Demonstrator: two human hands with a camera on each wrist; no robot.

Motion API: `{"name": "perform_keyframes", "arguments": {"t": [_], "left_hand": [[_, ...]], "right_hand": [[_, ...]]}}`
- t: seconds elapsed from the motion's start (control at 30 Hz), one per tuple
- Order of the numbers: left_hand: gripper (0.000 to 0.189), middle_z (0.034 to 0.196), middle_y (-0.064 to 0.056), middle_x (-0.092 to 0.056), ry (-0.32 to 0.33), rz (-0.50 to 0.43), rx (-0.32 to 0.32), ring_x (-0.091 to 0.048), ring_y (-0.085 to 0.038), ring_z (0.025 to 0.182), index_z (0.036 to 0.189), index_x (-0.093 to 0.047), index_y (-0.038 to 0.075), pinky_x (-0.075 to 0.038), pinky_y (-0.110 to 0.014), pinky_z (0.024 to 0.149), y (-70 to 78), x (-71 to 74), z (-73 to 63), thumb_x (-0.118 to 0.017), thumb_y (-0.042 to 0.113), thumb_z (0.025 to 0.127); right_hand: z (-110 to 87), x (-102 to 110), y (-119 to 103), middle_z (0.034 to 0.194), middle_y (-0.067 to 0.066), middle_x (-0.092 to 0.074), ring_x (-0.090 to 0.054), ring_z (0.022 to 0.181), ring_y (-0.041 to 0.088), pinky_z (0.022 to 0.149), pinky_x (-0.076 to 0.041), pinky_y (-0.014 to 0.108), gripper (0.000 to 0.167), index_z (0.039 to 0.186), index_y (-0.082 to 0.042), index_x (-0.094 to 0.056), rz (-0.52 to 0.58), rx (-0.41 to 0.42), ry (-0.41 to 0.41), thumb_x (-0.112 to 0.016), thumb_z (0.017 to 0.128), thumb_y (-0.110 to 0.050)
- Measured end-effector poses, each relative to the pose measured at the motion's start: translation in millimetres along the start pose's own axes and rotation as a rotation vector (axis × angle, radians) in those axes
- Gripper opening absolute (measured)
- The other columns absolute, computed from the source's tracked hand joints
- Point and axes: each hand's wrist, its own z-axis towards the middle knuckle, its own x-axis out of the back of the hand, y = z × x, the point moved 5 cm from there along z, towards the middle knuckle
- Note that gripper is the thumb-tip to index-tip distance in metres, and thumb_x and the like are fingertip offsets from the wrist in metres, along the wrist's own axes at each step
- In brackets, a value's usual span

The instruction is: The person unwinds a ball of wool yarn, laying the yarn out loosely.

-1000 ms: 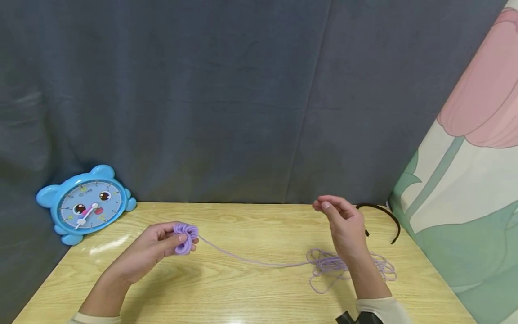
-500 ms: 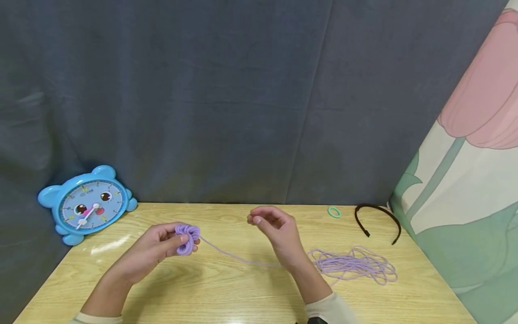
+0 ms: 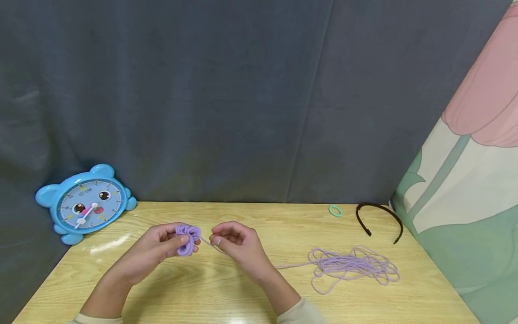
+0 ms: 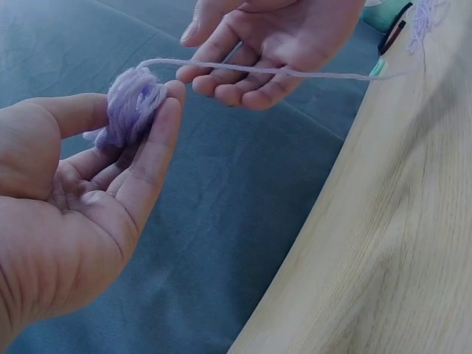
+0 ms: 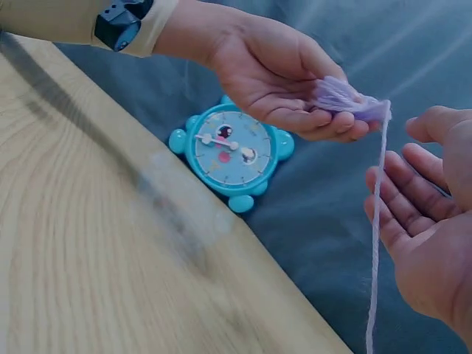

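Observation:
My left hand [image 3: 147, 252] pinches a small looped bundle of lilac yarn [image 3: 185, 249] between thumb and fingers, above the table. From the bundle a single yarn strand [image 4: 324, 74] runs off to the right. My right hand [image 3: 243, 247] is close beside the bundle, its thumb apart from the fingers. In the left wrist view the strand passes across the right hand's [image 4: 287, 44] loosely extended fingers, which are not closed round it. The right wrist view shows the strand hanging down past those same fingers [image 5: 398, 195]. A loose pile of the same yarn [image 3: 352, 265] lies on the table at right.
A blue bear-shaped clock [image 3: 91, 207] leans at the table's back left. Toward the back right lie a small green ring [image 3: 335, 210] and a black headband [image 3: 380, 206]. A dark curtain [image 3: 226, 99] hangs behind the wooden table [image 3: 194, 297].
My right hand has moved left from above the yarn pile to beside the bundle, bringing the green ring and whole headband into sight. My left hand stays in place, holding the bundle.

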Motion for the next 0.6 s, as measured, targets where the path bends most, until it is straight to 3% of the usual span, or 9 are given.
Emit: {"name": "perform_keyframes", "arguments": {"t": [0.17, 0.33, 0.6], "left_hand": [[0.036, 0.115, -0.006, -0.075, -0.004, -0.005, -0.008, -0.073, -0.014, 0.105, 0.132, -0.057, -0.009, -0.059, -0.028, 0.095, 0.8, 0.8, -1.1, -0.053, 0.018, 0.109], [0.033, 0.114, -0.005, -0.076, -0.011, -0.022, -0.01, -0.073, -0.013, 0.104, 0.131, -0.059, -0.006, -0.059, -0.028, 0.095, -1.3, -0.1, -1.9, -0.053, 0.017, 0.109], [0.035, 0.115, -0.007, -0.075, -0.019, -0.022, -0.015, -0.073, -0.015, 0.104, 0.132, -0.057, -0.009, -0.06, -0.028, 0.095, -0.8, -0.6, -0.3, -0.053, 0.017, 0.109]], "right_hand": [[-2.7, -3, -1, 0.095, -0.004, -0.066, -0.062, 0.079, 0.003, 0.074, -0.055, 0.017, 0.027, 0.121, 0.007, -0.066, 0.005, -0.037, -0.042, -0.068, 0.098, -0.008], [-5.5, 1, -4, 0.091, -0.007, -0.066, -0.053, 0.072, 0.002, 0.065, -0.045, 0.015, 0.022, 0.114, 0.004, -0.07, -0.056, -0.023, -0.062, -0.07, 0.098, -0.01], [-11.5, 13, -11, 0.085, -0.005, -0.066, -0.046, 0.065, 0.002, 0.059, -0.041, 0.016, 0.017, 0.106, 0.003, -0.073, -0.133, 0.007, -0.065, -0.071, 0.097, -0.011]]}}
